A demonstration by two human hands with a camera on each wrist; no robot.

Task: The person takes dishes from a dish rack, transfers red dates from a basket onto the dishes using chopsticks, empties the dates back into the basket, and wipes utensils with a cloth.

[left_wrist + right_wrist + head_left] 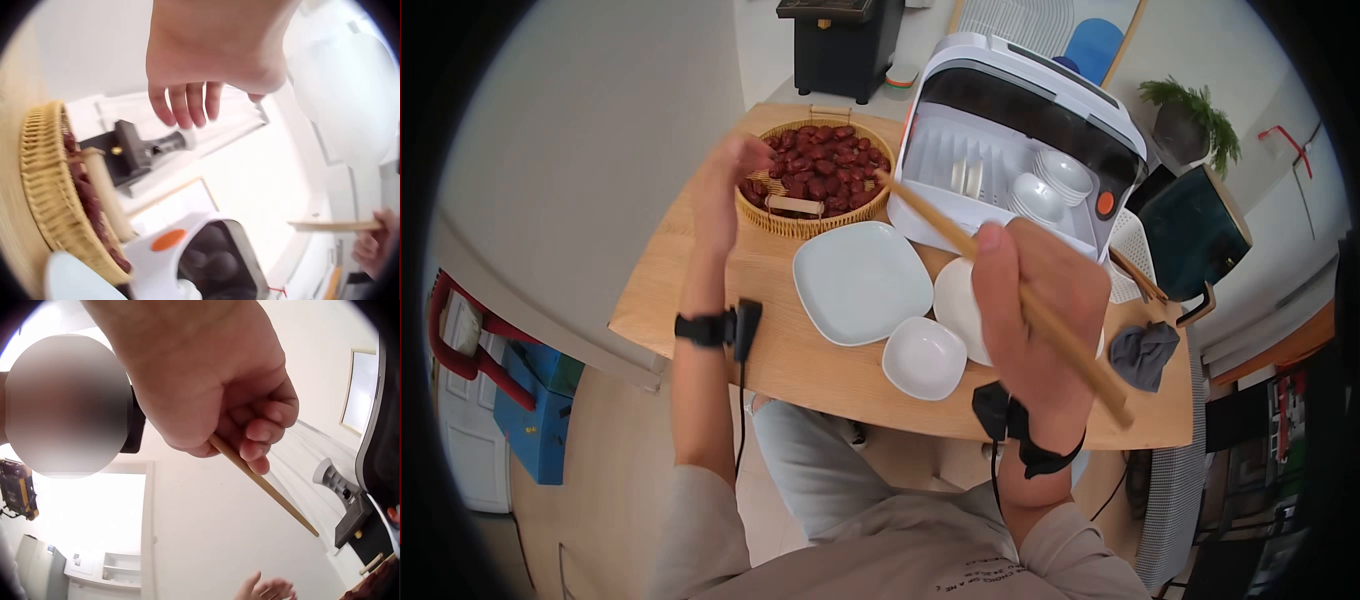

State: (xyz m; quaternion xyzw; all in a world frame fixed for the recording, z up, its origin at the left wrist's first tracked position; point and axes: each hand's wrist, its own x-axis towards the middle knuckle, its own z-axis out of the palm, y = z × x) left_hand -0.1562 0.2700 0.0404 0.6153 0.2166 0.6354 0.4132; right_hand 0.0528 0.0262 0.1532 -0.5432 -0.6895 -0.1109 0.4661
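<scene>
My right hand [1025, 290] grips a pair of wooden chopsticks [935, 225], raised above the table; their tips point toward the right rim of a woven basket [800, 225] filled with red dates [825, 165]. In the right wrist view the fingers [250, 428] curl round the chopsticks [275, 494]. My left hand [735, 170] hovers over the basket's left edge. Its fingers [184, 106] hang relaxed and hold nothing. A small wooden scoop handle [793, 205] lies in the basket.
A square pale plate [860, 280], a small square bowl [923, 357] and a round plate [955, 295] sit on the wooden table [690, 290]. A white dish dryer [1020, 120] with bowls stands behind. A grey cloth [1145, 352] lies right.
</scene>
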